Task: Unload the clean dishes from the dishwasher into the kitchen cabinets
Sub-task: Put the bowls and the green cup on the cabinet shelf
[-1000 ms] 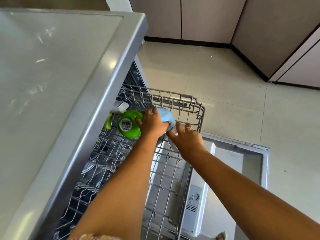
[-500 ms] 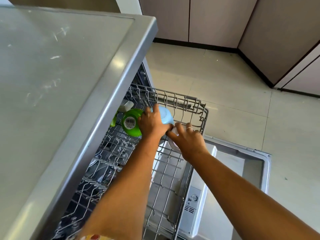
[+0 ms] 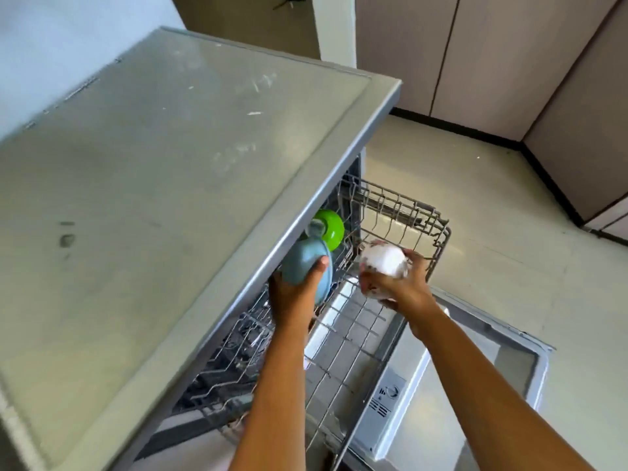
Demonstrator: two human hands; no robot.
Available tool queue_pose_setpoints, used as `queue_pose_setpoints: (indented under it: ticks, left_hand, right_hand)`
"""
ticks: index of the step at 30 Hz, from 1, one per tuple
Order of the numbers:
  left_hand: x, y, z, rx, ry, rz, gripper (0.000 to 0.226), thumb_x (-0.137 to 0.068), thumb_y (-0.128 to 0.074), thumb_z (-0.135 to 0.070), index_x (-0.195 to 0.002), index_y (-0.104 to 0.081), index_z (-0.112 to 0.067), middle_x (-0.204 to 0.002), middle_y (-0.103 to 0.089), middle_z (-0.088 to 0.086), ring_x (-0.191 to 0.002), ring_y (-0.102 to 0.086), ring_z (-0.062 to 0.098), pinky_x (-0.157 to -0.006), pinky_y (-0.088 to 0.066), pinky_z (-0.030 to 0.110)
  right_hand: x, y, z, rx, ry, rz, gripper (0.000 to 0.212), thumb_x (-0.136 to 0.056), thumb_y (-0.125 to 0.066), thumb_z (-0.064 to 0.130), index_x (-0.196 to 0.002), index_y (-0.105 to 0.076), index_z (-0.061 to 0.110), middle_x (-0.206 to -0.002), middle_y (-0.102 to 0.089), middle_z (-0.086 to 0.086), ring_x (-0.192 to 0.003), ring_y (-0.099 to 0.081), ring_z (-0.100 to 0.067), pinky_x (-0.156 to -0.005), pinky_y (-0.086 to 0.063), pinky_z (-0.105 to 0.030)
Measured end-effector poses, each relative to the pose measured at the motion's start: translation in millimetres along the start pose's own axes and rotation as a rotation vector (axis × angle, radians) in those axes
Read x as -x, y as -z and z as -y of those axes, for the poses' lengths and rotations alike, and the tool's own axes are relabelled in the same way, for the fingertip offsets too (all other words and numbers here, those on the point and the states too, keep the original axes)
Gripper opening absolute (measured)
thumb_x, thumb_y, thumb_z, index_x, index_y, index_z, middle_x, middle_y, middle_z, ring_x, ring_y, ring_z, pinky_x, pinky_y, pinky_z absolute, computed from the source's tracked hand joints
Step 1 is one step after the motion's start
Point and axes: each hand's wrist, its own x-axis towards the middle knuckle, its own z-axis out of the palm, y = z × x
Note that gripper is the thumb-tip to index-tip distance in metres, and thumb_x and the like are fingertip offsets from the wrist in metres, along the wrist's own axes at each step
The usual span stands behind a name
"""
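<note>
clasping blue bowl (image 3: pixel 300 261) in left fingers (image 3: pixel 321 266), right fingers (image 3: pixel 415 261) round dish (image 3: pixel 384 261)

A grey worktop (image 3: pixel 170 198), scuffed with pale marks and catching a soft sheen, spreads left of the left hand (image 3: pixel 292 294) and above it. Beyond the right hand (image 3: pixel 406 285) and to its right lies a floor (image 3: pixel 492 266) of large cream tiles. Farther off, taupe cabinet fronts (image 3: pixel 475 62) meet in a corner over a dark plinth (image 3: pixel 458 126). A pale wall (image 3: pixel 51 45) rises far left.

Grey countertop (image 3: pixel 153 198) — scuffed, pale tiled floor (image 3: pixel 475 215), black skirting (image 3: pixel 455 128)
</note>
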Motion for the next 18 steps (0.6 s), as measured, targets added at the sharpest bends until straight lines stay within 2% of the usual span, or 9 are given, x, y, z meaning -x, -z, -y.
queue_pose_setpoints:
  ticks: [2,4,5,7,9,11,13,18]
  left_hand:
    - [19.2,20.5,13.0,0.172,0.183,0.061,0.088,-0.047,-0.068,-0.068,-0.117,-0.051,-0.018,-0.123,-0.057,0.012,-0.103,-0.059,0.026,-0.087,-0.052,0.038]
    - [41.3,36.4,26.0,0.309,0.346,0.132,0.059,-0.064,-0.069,-0.061,-0.103,-0.051,-0.02,-0.115,-0.057,0.014,-0.097,-0.057,0.025,-0.078,-0.052,0.037]
    - [54.2,46.4,33.5,0.38,0.426,0.15,0.052,-0.072,-0.067,-0.058,-0.104,-0.05,-0.021,-0.115,-0.055,0.015,-0.1,-0.056,0.027,-0.077,-0.052,0.037]
    - [75.6,65.3,44.9,0.524,0.537,0.159,0.057,-0.078,-0.06,-0.059,-0.117,-0.048,-0.02,-0.12,-0.053,0.015,-0.11,-0.052,0.032,-0.078,-0.051,0.038]
    - [90.8,80.5,48.6,0.612,0.564,0.164,0.062,-0.078,-0.056,-0.062,-0.123,-0.047,-0.02,-0.119,-0.053,0.015,-0.105,-0.054,0.032,-0.084,-0.051,0.042]
    - [114.0,106.5,56.8,0.654,0.555,0.177,0.058,-0.081,-0.053,-0.061,-0.123,-0.047,-0.021,-0.112,-0.055,0.014,-0.1,-0.055,0.029,-0.095,-0.048,0.048]
    - [142.3,136.5,67.6,0.707,0.537,0.19,0.054,-0.083,-0.052,-0.06,-0.121,-0.046,-0.022,-0.106,-0.055,0.011,-0.098,-0.055,0.028,-0.1,-0.045,0.05]
    - [211.7,237.5,97.2,0.841,0.589,0.176,0.055,-0.076,-0.063,-0.056,-0.111,-0.055,-0.016,-0.101,-0.059,0.013,-0.086,-0.058,0.029,-0.098,-0.045,0.052]
  right_hand:
    - [26.7,-4.6,-6.5,-0.336,-0.202,0.183,0.068,-0.072,-0.073,0.031,-0.129,-0.037,0.021,-0.114,-0.056,-0.012,-0.094,-0.063,-0.028,-0.08,-0.055,-0.041]
    - [48.3,-10.4,-18.0,-0.456,-0.305,0.275,0.062,-0.069,-0.067,0.044,-0.121,-0.051,0.014,-0.101,-0.061,-0.011,-0.087,-0.062,-0.025,-0.085,-0.054,-0.043]
    - [61.5,-15.2,-24.9,-0.48,-0.326,0.296,0.059,-0.068,-0.065,0.046,-0.116,-0.056,0.013,-0.096,-0.062,-0.011,-0.086,-0.061,-0.025,-0.089,-0.052,-0.044]
    - [85.3,-26.6,-36.1,-0.552,-0.345,0.297,0.059,-0.068,-0.065,0.048,-0.113,-0.059,0.01,-0.095,-0.062,-0.012,-0.087,-0.06,-0.026,-0.098,-0.046,-0.048]
    - [103.7,-34.1,-43.6,-0.626,-0.365,0.291,0.066,-0.067,-0.066,0.05,-0.118,-0.057,0.009,-0.099,-0.062,-0.014,-0.092,-0.059,-0.028,-0.099,-0.046,-0.048]
    - [134.0,-42.7,-51.7,-0.65,-0.377,0.292,0.073,-0.064,-0.069,0.052,-0.121,-0.055,0.008,-0.105,-0.06,-0.016,-0.099,-0.057,-0.03,-0.091,-0.052,-0.047]
    - [166.9,-50.0,-63.2,-0.652,-0.377,0.303,0.078,-0.06,-0.074,0.052,-0.122,-0.055,0.009,-0.109,-0.059,-0.016,-0.101,-0.057,-0.031,-0.086,-0.054,-0.048]
    - [256.6,-77.8,-91.7,-0.6,-0.387,0.364,0.063,-0.069,-0.067,0.05,-0.117,-0.057,0.012,-0.109,-0.059,-0.015,-0.102,-0.056,-0.03,-0.084,-0.054,-0.047]
